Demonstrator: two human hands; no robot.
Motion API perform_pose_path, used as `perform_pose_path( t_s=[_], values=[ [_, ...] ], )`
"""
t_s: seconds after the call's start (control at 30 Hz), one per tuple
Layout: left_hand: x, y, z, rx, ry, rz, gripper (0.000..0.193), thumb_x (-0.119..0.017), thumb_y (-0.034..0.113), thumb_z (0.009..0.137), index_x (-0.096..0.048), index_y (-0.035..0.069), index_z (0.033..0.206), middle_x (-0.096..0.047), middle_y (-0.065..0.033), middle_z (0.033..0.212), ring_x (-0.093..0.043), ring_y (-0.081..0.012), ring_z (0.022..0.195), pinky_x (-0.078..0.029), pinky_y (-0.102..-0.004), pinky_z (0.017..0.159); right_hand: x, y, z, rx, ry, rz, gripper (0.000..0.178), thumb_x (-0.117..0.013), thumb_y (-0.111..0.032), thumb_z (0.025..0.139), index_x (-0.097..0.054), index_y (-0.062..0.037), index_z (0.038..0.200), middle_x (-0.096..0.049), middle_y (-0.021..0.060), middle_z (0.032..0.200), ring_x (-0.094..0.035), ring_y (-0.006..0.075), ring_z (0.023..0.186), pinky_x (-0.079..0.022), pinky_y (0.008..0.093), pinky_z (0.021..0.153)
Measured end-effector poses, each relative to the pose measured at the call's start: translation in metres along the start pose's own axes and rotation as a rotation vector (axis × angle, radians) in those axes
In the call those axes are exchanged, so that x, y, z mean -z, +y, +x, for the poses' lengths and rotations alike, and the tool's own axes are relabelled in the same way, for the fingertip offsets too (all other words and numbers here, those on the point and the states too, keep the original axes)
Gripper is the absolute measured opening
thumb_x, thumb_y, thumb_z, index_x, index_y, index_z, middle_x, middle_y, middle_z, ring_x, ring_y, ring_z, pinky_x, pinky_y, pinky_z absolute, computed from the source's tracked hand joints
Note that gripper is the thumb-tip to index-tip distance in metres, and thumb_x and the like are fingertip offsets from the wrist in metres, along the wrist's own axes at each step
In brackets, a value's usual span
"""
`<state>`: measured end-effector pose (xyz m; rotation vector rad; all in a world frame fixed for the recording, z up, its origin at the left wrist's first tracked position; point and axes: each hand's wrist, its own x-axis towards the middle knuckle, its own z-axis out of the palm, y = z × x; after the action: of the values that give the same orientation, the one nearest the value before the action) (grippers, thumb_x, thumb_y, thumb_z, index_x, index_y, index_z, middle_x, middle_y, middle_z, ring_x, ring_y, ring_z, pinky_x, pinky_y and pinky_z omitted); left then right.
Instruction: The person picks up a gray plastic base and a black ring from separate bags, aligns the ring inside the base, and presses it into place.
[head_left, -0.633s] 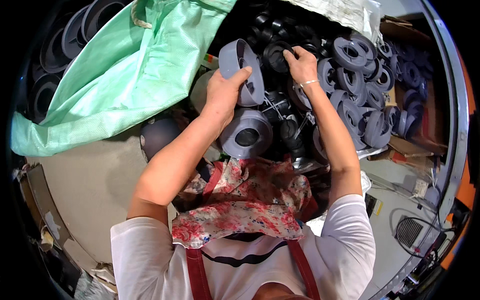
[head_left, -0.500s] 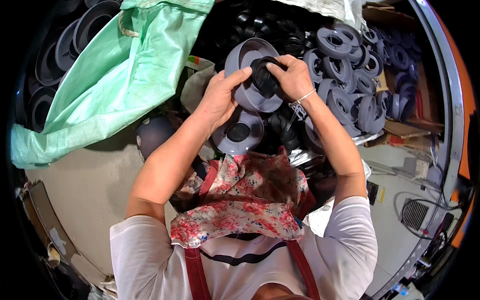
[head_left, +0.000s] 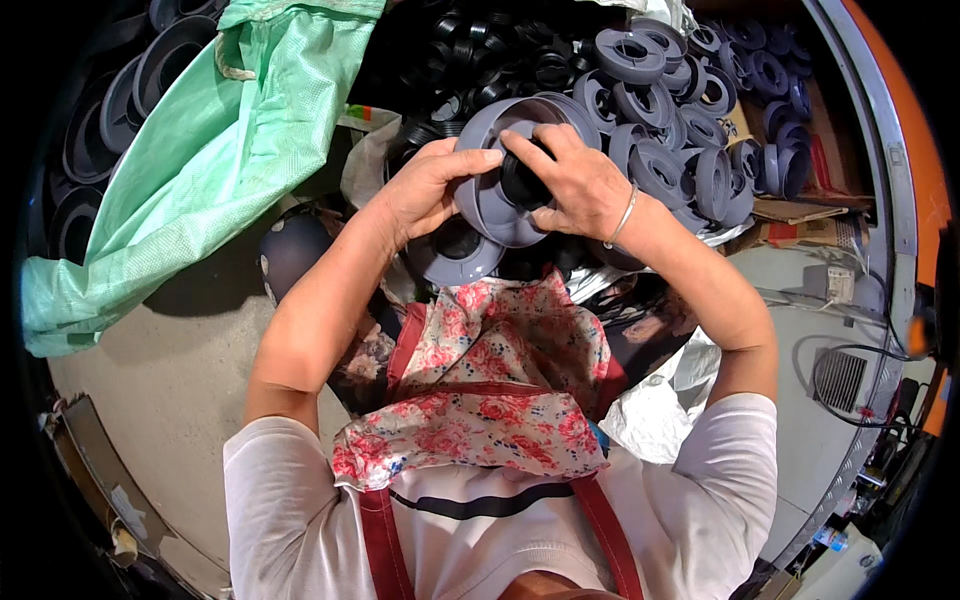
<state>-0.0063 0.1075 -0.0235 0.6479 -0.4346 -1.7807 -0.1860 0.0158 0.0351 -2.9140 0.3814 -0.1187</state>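
Both my hands are on one round grey plastic part [head_left: 494, 218], a bowl-shaped ring held tilted above my lap. My left hand [head_left: 422, 192] grips its left rim, thumb on the inner side. Pinched in my right hand [head_left: 584, 188] is a black round plug [head_left: 522, 181], sitting at the part's centre; whether it is fully seated I cannot tell. Just below lies a second grey disc [head_left: 462, 266] with a black centre, partly covered by my left hand and the held part.
Loose black round pieces [head_left: 485, 48] are heaped at the back. Grey rings [head_left: 655, 165] pile up at the back right, beside cardboard [head_left: 800, 210]. A green woven bag [head_left: 215, 160] hangs at the left, with larger dark rings [head_left: 170, 65] beyond it. A cable [head_left: 835, 415] loops at the right.
My right hand has turned over the black plug, its fingers now reaching across and around it. The held grey part has come slightly lower in the view, which has itself shifted.
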Motion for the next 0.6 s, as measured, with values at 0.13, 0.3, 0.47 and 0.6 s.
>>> perform_pose_path(
  t_s=[0.13, 0.3, 0.47, 0.6],
  values=[
    [-0.007, -0.009, 0.0, -0.097, 0.062, 0.029, 0.035, -0.062, 0.014, 0.083, -0.051, -0.002, 0.112, -0.06, -0.0086, 0.102, -0.062, -0.017, 0.086, -0.052, -0.0307, 0.077, -0.006, -0.008, -0.003, -0.52, 0.168, 0.428, 0.061, -0.065, -0.04, 0.077, -0.05, 0.008, 0.111, -0.061, 0.0224, 0.087, -0.062, 0.0318, 0.075, -0.051, 0.0353, 0.06],
    [0.001, -0.007, 0.001, -0.291, 0.295, 0.799, 0.06, -0.07, 0.017, 0.074, -0.043, -0.005, 0.122, -0.057, -0.0063, 0.106, -0.056, -0.0131, 0.093, -0.047, -0.0301, 0.081, -0.022, 0.034, -0.011, -0.73, -0.306, 0.608, 0.065, -0.056, -0.049, 0.08, -0.051, 0.0121, 0.103, -0.063, 0.0213, 0.079, -0.062, 0.0296, 0.064, -0.05, 0.0322, 0.054],
    [0.009, -0.014, 0.0, -0.113, 0.245, 1.553, 0.072, -0.067, 0.044, 0.067, -0.05, -0.008, 0.115, -0.059, -0.0276, 0.1, -0.057, -0.0388, 0.096, -0.045, -0.038, 0.085, -0.087, 0.115, -0.013, -0.76, 0.023, 0.118, 0.082, -0.072, -0.034, 0.069, -0.033, 0.005, 0.13, -0.045, 0.0246, 0.125, -0.044, 0.0357, 0.116, -0.035, 0.037, 0.099],
    [0.019, -0.014, 0.006, -0.189, 0.384, 1.271, 0.069, -0.066, 0.045, 0.069, -0.053, -0.007, 0.112, -0.061, -0.0253, 0.097, -0.059, -0.0361, 0.094, -0.046, -0.0371, 0.084, -0.116, 0.131, -0.006, -0.729, -0.318, -0.063, 0.053, -0.071, -0.03, 0.071, -0.055, 0.0031, 0.109, -0.052, 0.024, 0.115, -0.048, 0.0382, 0.109, -0.039, 0.041, 0.092]
  ],
)
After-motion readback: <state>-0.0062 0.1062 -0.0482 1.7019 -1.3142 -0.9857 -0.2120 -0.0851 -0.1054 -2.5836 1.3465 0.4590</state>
